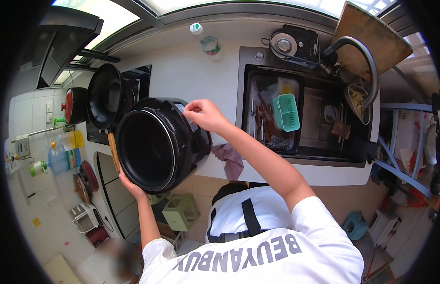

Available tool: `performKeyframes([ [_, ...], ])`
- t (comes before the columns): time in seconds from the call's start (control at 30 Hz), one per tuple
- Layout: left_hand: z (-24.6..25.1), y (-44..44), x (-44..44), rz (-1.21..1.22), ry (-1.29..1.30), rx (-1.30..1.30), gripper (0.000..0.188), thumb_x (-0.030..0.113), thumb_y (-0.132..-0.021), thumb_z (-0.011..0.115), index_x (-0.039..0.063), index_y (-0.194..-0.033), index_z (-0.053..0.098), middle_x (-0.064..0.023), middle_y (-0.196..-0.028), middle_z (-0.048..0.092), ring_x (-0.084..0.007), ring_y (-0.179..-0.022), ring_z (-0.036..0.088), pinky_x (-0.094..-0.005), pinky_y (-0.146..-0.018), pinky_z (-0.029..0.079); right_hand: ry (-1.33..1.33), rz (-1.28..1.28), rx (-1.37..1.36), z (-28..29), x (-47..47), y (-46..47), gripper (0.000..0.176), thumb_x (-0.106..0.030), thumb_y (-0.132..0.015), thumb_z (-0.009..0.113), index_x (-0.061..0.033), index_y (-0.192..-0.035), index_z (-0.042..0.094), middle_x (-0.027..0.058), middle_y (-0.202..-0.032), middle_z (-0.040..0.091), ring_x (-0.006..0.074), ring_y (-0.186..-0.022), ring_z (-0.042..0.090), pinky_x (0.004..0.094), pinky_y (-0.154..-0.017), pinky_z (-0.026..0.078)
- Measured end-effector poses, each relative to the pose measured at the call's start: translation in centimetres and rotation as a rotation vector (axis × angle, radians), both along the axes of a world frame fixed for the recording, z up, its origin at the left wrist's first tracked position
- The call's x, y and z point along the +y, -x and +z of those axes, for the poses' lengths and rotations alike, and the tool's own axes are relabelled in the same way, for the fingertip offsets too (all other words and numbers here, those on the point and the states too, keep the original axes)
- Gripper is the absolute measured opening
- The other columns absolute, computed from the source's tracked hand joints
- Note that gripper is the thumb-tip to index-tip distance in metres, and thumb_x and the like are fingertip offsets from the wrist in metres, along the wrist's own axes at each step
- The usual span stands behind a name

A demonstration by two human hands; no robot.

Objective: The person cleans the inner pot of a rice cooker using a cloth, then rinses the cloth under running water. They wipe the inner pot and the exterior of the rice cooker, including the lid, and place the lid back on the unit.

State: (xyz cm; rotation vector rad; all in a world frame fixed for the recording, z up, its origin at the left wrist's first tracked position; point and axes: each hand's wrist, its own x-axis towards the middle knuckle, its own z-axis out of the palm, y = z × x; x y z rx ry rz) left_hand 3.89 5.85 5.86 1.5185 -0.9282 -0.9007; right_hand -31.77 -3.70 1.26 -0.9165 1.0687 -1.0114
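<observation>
A black electric pressure cooker (202,142) without its lid is tilted at the counter's front edge, its open mouth turned to the left. Its dark inner pot (145,151) shows no contents. My left hand (133,186) is against the lower rim and supports it from below, with part of the palm hidden. Over the cooker's control panel is my right hand (205,115), thumb and forefinger brought together. Whether a small thing is pinched between them cannot be seen. A crumpled mauve cloth (230,159) lies on the counter edge below my right forearm.
A black wok (104,96) with a wooden handle leans by the cooktop, beside a red-lidded pot (72,105). To the right, the sink (269,60) holds a green basket (286,112) and utensils. A plastic bottle (207,42) stands behind. A green stool (181,211) is below.
</observation>
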Motion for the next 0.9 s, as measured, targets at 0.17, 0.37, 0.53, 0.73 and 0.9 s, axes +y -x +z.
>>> performKeyframes([
  [0.17,-0.2,-0.2,0.0,-0.057,0.023,-0.036,0.066,0.048,-0.110,0.021,0.002,-0.152,0.042,-0.0123,-0.149,0.051,-0.0260,-0.136,0.050,-0.0390,-0.116,0.037,-0.140,0.027,-0.378,-0.7,-0.2,1.0,0.024,-0.018,-0.097,0.067,0.0024,-0.109,0.070,0.0083,-0.099,0.074,0.0168,-0.091,0.069,0.0335,-0.079,0.057],
  [0.37,-0.4,-1.2,0.4,0.043,-0.005,-0.043,0.069,0.051,-0.110,0.021,0.001,-0.151,0.043,-0.0139,-0.146,0.053,-0.0263,-0.133,0.052,-0.0379,-0.114,0.039,0.466,-0.285,0.674,-4.8,6.1,4.2,0.017,-0.013,-0.100,0.061,-0.0019,-0.109,0.070,0.0137,-0.104,0.073,0.0268,-0.097,0.071,0.0366,-0.082,0.056],
  [0.53,0.1,-0.1,0.3,0.110,-0.024,-0.023,0.072,0.055,-0.109,0.023,0.000,-0.150,0.044,-0.0149,-0.144,0.055,-0.0265,-0.131,0.054,-0.0375,-0.113,0.041,0.215,-0.209,0.432,-7.0,13.0,4.3,0.020,-0.005,-0.096,0.058,-0.0013,-0.110,0.072,0.0131,-0.105,0.074,0.0300,-0.099,0.071,0.0392,-0.087,0.055],
  [0.73,-0.2,-0.8,0.5,0.126,-0.026,-0.021,0.072,0.054,-0.109,0.023,-0.001,-0.150,0.045,-0.0150,-0.143,0.056,-0.0265,-0.129,0.056,-0.0374,-0.113,0.041,0.401,-0.178,0.257,-2.7,8.1,2.5,0.079,0.004,-0.079,0.046,0.0002,-0.156,0.029,0.0137,-0.142,0.061,0.0350,-0.142,0.044,0.0493,-0.120,0.027],
  [0.9,-0.3,-0.5,0.3,0.069,-0.005,-0.034,0.070,0.052,-0.110,0.022,-0.001,-0.150,0.045,-0.0139,-0.144,0.056,-0.0257,-0.130,0.054,-0.0374,-0.114,0.040,0.563,-0.042,0.427,-1.3,7.8,0.3,0.097,0.003,-0.072,0.046,0.0019,-0.161,0.006,0.0119,-0.155,0.050,0.0363,-0.151,0.032,0.0583,-0.125,0.010],
])
